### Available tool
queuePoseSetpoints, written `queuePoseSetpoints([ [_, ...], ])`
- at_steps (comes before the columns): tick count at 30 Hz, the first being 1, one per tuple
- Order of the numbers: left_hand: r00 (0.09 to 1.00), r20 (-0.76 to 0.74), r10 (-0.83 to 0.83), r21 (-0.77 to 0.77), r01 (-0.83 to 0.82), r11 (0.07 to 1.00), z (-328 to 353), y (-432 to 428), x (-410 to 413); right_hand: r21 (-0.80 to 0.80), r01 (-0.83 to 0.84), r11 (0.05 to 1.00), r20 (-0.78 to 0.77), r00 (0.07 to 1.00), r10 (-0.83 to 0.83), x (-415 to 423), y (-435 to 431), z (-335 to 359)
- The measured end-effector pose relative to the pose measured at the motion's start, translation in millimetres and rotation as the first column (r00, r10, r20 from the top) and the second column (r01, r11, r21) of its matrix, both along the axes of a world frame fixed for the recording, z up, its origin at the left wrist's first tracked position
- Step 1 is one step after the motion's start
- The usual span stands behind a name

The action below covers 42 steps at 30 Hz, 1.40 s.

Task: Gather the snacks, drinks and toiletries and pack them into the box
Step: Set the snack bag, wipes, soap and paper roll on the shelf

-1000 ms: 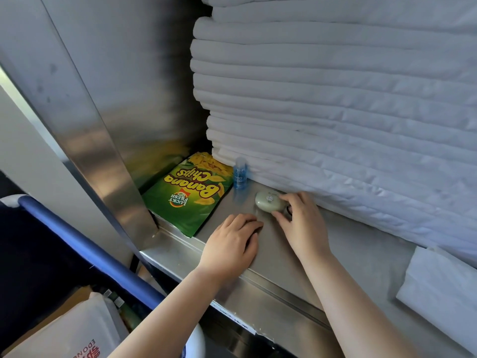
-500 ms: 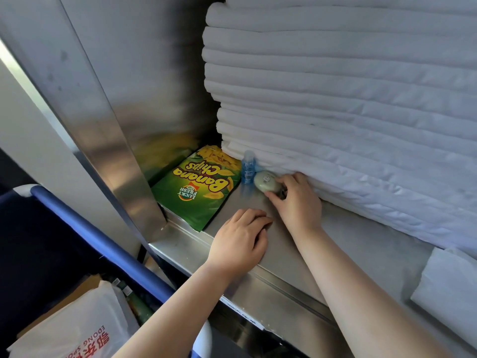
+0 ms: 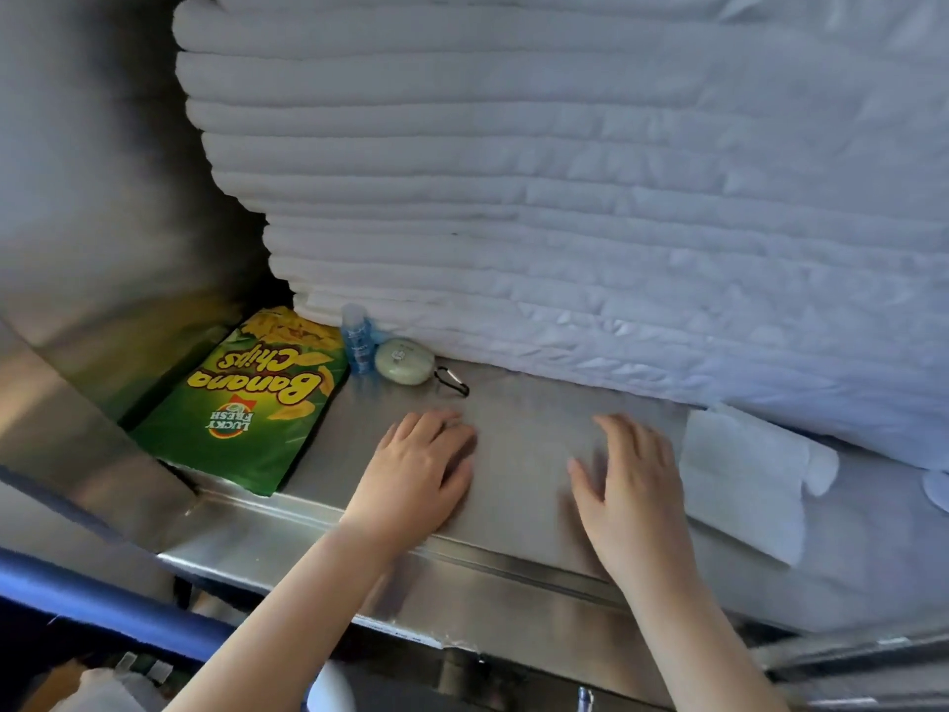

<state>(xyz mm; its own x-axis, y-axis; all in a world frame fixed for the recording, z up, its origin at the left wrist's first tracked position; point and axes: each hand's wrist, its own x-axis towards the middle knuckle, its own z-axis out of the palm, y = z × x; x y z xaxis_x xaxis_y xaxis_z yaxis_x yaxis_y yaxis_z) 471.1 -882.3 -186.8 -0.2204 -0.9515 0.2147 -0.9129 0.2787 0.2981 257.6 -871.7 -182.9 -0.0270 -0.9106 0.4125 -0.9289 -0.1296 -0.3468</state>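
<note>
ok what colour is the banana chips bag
The banana chips bag is green with yellow lettering and yellow chip pictures, seen clearly in the head view.

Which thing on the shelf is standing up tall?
The little blue bottle stands upright, between the banana chips bag and the pale green oval case. Those two lie flat on the shelf.
</note>
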Motion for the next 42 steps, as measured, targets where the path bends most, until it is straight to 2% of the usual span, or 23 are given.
queuePoseSetpoints([
  [3, 0.987, -0.01, -0.16, -0.004, 0.16, 0.987, 2.0, -12.5, -37.0, 0.074, 0.169, 0.983, -0.076, 0.984, -0.163, -22.4, 23.5, -1.8],
  [7, 0.952, 0.011, -0.307, -0.037, 0.307, 0.951, -1.3, -18.3, -74.2, 0.119, 0.279, 0.953, -0.12, 0.957, -0.265, -36.5, 35.0, -5.0],
  [15, 0.877, 0.019, -0.481, -0.017, 0.481, 0.877, 6.1, -37.4, -114.4, 0.18, 0.384, 0.906, -0.021, 0.922, -0.387, -40.3, 7.9, -2.3],
  [21, 0.77, -0.01, -0.638, -0.125, 0.632, 0.765, 33.1, -60.1, -157.6, 0.201, 0.411, 0.889, -0.086, 0.912, -0.402, -42.4, 16.3, -8.2],
  [24, 0.73, -0.036, -0.682, -0.108, 0.676, 0.729, 40.1, -71.7, -177.2, 0.21, 0.399, 0.893, -0.057, 0.916, -0.396, -40.1, 22.1, -9.3],
  [29, 0.694, -0.158, -0.703, 0.037, 0.715, 0.698, 32.6, -80.8, -190.8, 0.199, 0.365, 0.91, -0.004, 0.928, -0.372, -37.2, 35.2, -12.9],
  [32, 0.706, -0.311, -0.636, 0.035, 0.677, 0.735, 28.3, -80.5, -192.5, 0.208, 0.346, 0.915, -0.01, 0.936, -0.352, -38.4, 38.4, -13.6],
  [36, 0.745, -0.383, -0.546, 0.08, 0.615, 0.784, 22.6, -79.4, -188.9, 0.232, 0.276, 0.933, 0.01, 0.958, -0.286, -40.6, 37.7, -11.1],
  [42, 0.747, -0.497, -0.442, 0.06, 0.538, 0.841, 17.2, -74.1, -153.0, 0.105, 0.124, 0.987, 0.154, 0.978, -0.139, -31.6, 34.1, -5.1],
])
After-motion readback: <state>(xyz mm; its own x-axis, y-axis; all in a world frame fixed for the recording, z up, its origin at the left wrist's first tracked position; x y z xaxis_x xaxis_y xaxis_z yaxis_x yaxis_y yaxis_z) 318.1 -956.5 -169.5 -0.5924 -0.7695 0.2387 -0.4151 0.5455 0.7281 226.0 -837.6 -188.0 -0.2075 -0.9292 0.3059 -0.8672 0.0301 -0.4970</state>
